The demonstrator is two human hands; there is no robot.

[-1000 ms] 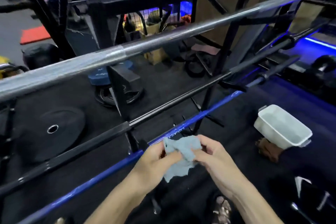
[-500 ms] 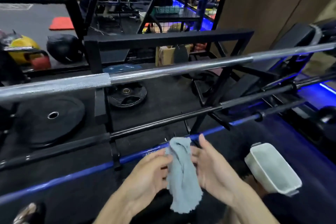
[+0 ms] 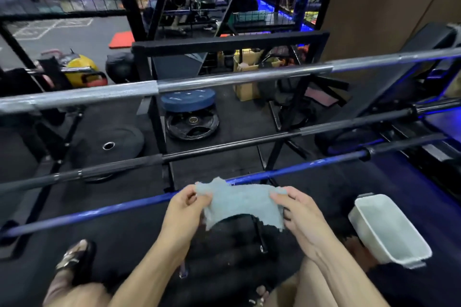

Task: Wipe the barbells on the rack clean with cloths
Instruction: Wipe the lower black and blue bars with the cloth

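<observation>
A light blue cloth (image 3: 240, 203) is stretched flat between my hands, just in front of the blue barbell (image 3: 99, 210), the lowest bar on the rack. My left hand (image 3: 183, 209) pinches the cloth's left edge and my right hand (image 3: 298, 212) pinches its right edge. Above and beyond the blue bar lies a black barbell (image 3: 224, 146). Higher still, a silver barbell (image 3: 199, 82) runs across the whole view. The black rack frame (image 3: 159, 132) carries all three bars.
A white plastic tub (image 3: 388, 229) stands on the floor at my right, with a brown cloth under its near corner. Weight plates (image 3: 192, 122) lie on the black floor behind the rack. My sandalled foot (image 3: 74, 259) is at lower left.
The cloth, bunched and hanging between my hands before, is now pulled out flat and wide. The view has tilted up, showing more of the gym behind the rack.
</observation>
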